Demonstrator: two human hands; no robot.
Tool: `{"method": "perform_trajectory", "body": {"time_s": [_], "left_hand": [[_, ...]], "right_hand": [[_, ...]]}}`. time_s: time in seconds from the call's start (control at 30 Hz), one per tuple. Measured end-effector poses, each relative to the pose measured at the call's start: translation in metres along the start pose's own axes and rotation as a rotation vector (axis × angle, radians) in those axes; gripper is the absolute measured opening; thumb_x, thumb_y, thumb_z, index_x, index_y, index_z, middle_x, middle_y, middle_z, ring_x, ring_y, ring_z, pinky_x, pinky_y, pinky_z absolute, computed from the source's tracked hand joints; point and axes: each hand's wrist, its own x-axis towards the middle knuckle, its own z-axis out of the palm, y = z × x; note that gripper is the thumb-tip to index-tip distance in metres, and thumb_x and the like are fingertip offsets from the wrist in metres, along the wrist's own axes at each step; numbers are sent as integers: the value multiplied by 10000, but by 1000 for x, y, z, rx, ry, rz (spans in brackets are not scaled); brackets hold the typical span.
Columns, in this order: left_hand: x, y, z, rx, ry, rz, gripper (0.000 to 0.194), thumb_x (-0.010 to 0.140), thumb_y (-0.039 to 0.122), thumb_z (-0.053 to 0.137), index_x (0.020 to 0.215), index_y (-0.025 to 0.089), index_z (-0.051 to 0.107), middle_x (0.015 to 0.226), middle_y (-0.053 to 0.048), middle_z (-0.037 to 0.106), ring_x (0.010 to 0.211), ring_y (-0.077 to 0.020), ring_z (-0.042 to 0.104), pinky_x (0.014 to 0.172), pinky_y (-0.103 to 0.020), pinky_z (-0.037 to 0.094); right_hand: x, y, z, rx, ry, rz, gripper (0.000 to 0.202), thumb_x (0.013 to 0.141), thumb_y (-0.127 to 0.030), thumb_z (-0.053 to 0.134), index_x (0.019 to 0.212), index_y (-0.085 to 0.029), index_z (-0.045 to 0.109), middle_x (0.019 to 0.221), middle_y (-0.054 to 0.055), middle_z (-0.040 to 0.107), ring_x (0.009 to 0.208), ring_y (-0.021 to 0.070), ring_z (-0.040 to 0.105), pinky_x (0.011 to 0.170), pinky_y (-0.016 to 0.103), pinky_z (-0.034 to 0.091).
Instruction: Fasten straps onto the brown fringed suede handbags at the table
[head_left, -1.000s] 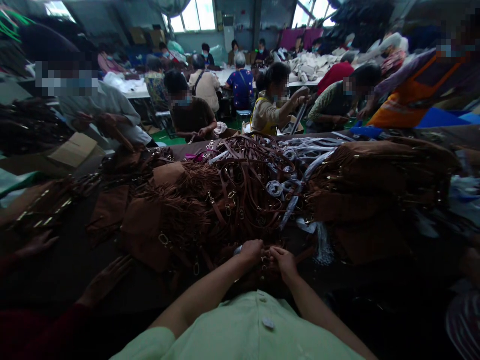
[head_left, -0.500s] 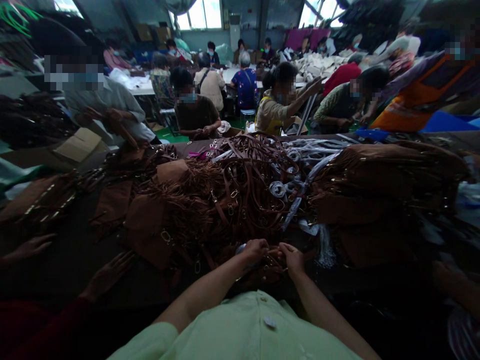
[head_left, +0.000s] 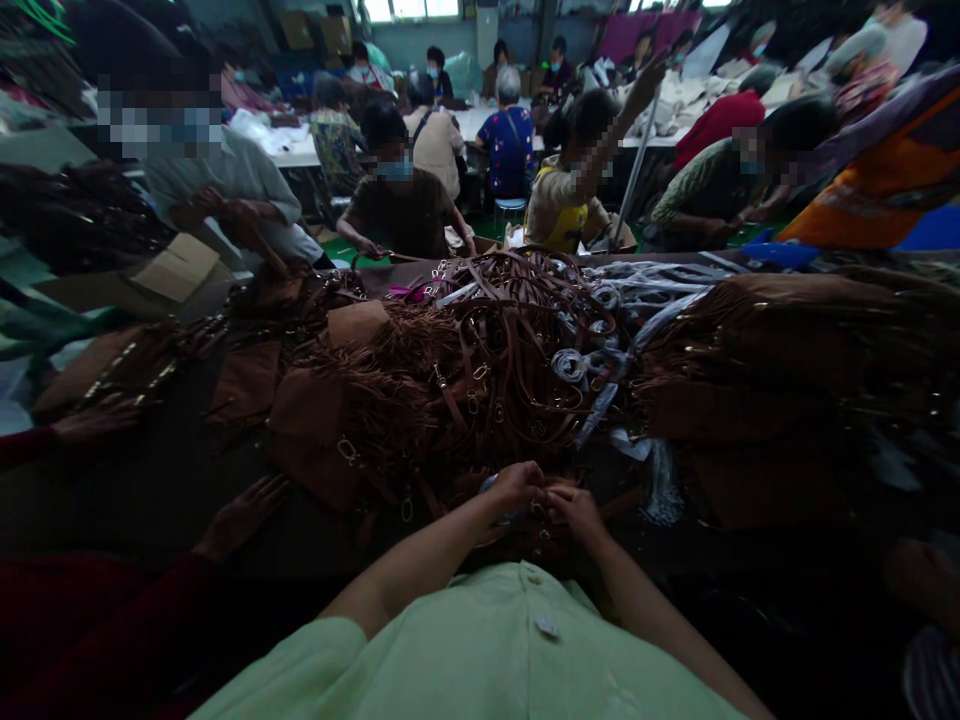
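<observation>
On a dark table [head_left: 176, 490], straps [head_left: 517, 365], left hand [head_left: 517, 484] and right hand [head_left: 576, 508] pinching a brown piece [head_left: 538, 522], workers [head_left: 508, 140] beyond

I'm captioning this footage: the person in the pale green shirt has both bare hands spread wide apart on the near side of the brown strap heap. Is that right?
Not quite: the head view shows the left hand and right hand close together, not wide apart. They are bare and on the near side of the brown strap heap, and the shirt is pale green.

Two hands [head_left: 576, 508] (the wearer's), one orange apron [head_left: 877, 200], one yellow apron [head_left: 573, 226]
</observation>
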Motion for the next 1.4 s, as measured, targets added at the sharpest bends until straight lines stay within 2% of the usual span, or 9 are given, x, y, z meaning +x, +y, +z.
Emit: {"method": "perform_trajectory", "body": {"time_s": [0.4, 0.7, 0.8, 0.9, 1.0, 1.07, 1.23, 1.33, 1.4], "left_hand": [[-3, 2, 4, -27, 39, -26, 307, 664, 284, 661, 956, 210, 599, 886, 27, 641, 806, -122, 575, 655, -196, 425], [5, 2, 16, -39, 80, -119, 218, 611, 135, 665, 822, 167, 618, 764, 26, 632, 700, -99, 553, 573, -171, 382], [3, -2, 4, 18, 17, -60, 221, 676, 195, 645, 895, 187, 621, 830, 19, 643, 757, -111, 570, 643, -189, 415], [-5, -14, -27, 89, 18, 12, 358, 739, 311, 617, 1082, 216, 570, 1013, -8, 629, 927, -145, 565, 796, -243, 433], [-21, -27, -55, 222, -83, 29, 608, 627, 320, 717, 1192, 235, 512, 1155, -30, 574, 1058, -192, 523, 878, -280, 417], [-32, -30, -62, 338, -117, 9, 574, 615, 268, 715, 1163, 257, 541, 1121, -24, 589, 1048, -205, 532, 877, -288, 418], [-45, -5, -55, 481, 71, 71, 266, 734, 233, 568, 989, 199, 633, 963, -69, 615, 962, -212, 560, 856, -297, 422], [-53, 16, -59, 441, 152, 141, 275, 733, 317, 594, 963, 170, 631, 937, -74, 597, 941, -214, 553, 855, -296, 420], [-66, 20, -61, 343, 217, 151, 387, 745, 388, 599, 1073, 183, 583, 1001, -59, 581, 943, -194, 547, 844, -281, 424]], "right_hand": [[-8, -2, 3, -229, 13, -95, 436, 678, -542, 614, 882, -173, 722, 636, 2, 639, 543, 139, 572, 490, 227, 457], [-28, -17, 18, -594, 148, -302, 406, 820, -513, 470, 866, -208, 733, 821, 45, 705, 766, 179, 626, 709, 247, 437], [-27, -15, 20, -628, 160, -285, 387, 832, -484, 456, 869, -208, 724, 852, 56, 706, 781, 188, 633, 737, 263, 444], [-21, -12, 21, -643, 145, -315, 334, 844, -407, 448, 868, -203, 710, 888, 48, 703, 841, 178, 631, 787, 256, 440], [-15, -10, 26, -724, 152, -314, 304, 849, -343, 438, 904, -187, 693, 929, 58, 693, 884, 177, 624, 813, 258, 430], [-15, -11, 33, -815, 149, -279, 307, 860, -346, 431, 988, -189, 662, 935, 68, 687, 860, 181, 628, 778, 262, 431], [-24, -25, 50, -1043, 208, -249, 466, 837, -509, 461, 1171, -193, 537, 969, 101, 659, 811, 205, 627, 658, 261, 403], [-29, -37, 49, -1087, 225, -265, 389, 850, -495, 434, 1075, -215, 583, 939, 84, 647, 771, 187, 611, 639, 254, 380], [-30, -41, 40, -1053, 214, -300, 357, 877, -459, 383, 1003, -213, 609, 910, 74, 639, 785, 178, 597, 659, 249, 378]]}}
